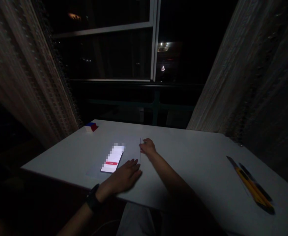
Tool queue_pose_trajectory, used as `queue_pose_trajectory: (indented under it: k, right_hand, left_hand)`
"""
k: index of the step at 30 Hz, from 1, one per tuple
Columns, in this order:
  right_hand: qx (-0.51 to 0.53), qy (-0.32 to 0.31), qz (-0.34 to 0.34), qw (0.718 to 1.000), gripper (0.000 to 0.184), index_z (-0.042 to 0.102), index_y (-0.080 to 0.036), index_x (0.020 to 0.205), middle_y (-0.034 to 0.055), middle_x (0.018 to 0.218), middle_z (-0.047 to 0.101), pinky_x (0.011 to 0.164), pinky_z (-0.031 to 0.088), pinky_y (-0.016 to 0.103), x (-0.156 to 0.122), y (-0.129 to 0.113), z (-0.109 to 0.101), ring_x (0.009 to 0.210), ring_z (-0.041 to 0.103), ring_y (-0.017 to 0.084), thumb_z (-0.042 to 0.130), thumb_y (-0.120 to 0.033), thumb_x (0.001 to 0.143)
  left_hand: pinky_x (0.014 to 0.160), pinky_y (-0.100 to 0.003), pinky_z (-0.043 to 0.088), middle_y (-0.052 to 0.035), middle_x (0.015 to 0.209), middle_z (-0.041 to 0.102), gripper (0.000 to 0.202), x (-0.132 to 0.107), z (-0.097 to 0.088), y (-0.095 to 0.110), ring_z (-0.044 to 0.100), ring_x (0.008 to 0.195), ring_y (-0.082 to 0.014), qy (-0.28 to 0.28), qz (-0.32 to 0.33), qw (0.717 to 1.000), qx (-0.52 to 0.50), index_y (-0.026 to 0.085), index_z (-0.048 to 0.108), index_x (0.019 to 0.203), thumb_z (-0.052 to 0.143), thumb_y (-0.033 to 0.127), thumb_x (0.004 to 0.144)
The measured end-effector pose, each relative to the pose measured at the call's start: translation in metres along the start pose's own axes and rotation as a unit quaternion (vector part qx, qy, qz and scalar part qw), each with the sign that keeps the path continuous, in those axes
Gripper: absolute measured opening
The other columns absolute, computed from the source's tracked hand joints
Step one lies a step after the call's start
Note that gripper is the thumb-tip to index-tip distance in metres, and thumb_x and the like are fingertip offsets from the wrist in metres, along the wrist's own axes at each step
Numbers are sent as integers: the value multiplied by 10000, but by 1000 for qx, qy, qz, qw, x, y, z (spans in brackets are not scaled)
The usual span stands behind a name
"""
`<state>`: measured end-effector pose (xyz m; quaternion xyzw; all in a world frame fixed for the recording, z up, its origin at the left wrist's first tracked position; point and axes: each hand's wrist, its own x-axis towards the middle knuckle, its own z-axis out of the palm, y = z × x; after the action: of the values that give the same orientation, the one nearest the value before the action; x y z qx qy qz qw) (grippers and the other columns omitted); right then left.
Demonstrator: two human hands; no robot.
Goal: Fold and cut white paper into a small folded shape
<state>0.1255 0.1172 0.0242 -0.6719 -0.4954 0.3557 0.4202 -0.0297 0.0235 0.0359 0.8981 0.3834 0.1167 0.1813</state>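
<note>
A white sheet of paper [131, 149] lies on the white table, its right edge slightly raised. My left hand [124, 175], with a dark watch on the wrist, rests flat on the near part of the sheet, fingers stretched out. At the sheet's right edge, my right hand [147, 146] has its fingers closed on the paper; the fingertips are small and dim. Just left of my hands, a phone [112, 159] with a bright screen and a red bar lies face up, apparently on the paper.
On the white table [183, 147], a yellow utility knife [253, 188] lies at the right beside a dark, slim pen-like object [252, 177]. A blue, red and white block [91, 127] stands at the far left corner. Curtains [222, 68] flank a dark window behind.
</note>
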Motion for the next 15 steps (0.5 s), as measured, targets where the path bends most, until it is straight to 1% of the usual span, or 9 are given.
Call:
queue_pose_trajectory:
  k: [4, 8, 11, 14, 15]
  right_hand:
    - [34, 18, 49, 998, 406, 476, -173, 1050, 77, 915, 646, 448, 470, 198, -2, 1, 2, 669, 634, 148, 619, -235, 675]
    - [15, 22, 53, 998, 343, 550, -175, 879, 70, 830, 664, 379, 429, 195, -7, 10, -5, 573, 612, 149, 704, -292, 596]
    - [-3, 23, 41, 999, 289, 559, -178, 740, 30, 664, 651, 358, 402, 186, -9, 19, -14, 479, 576, 126, 739, -314, 560]
    - [-7, 19, 22, 1000, 271, 537, -180, 608, -21, 462, 559, 346, 376, 183, -11, 28, -30, 383, 516, 102, 743, -348, 560]
    - [0, 19, 14, 1000, 283, 525, -180, 577, -30, 423, 527, 344, 375, 187, -12, 30, -36, 363, 498, 99, 734, -370, 569]
  left_hand:
    - [1059, -371, 236, -85, 1377, 394, 442, -3, 8, 5, 296, 1300, -205, 16, 22, 1000, 0, 184, 486, 1255, 303, 395, 911]
    - [1061, -371, 242, -57, 1368, 413, 410, -2, 11, 12, 309, 1294, -195, 33, 28, 999, -14, 213, 494, 1246, 317, 372, 912]
    - [1056, -371, 256, -53, 1351, 438, 402, -1, 11, 19, 324, 1286, -193, 32, 29, 999, -30, 215, 502, 1238, 324, 364, 910]
    - [1043, -362, 283, -44, 1311, 488, 380, 2, 7, 26, 339, 1277, -191, 21, 47, 997, -62, 217, 527, 1212, 350, 346, 901]
    - [1038, -355, 292, -42, 1294, 506, 371, 4, 5, 28, 354, 1268, -190, 27, 54, 995, -77, 217, 536, 1201, 365, 339, 896]
